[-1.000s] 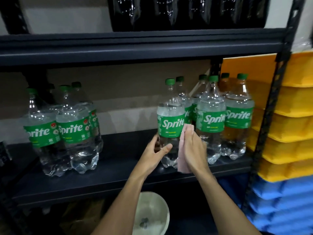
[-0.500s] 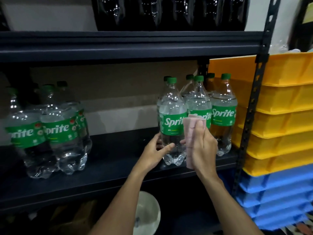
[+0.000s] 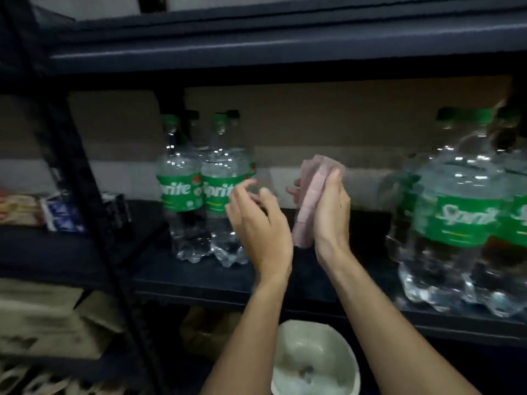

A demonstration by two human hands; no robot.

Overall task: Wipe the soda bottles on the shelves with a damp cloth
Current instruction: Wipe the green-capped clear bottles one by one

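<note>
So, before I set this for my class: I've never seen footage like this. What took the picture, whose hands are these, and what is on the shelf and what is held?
There is no machine here. A person wears a wide-angle camera on the head, so the one picture looks forward and down at their own two bare hands. The right hand holds a folded pink cloth. The left hand holds nothing and is blurred. Soda bottles stand on the dark shelf in two groups: the left bottles, just behind the left hand, and the right bottles. A pale bowl shows below, between the arms.
</note>
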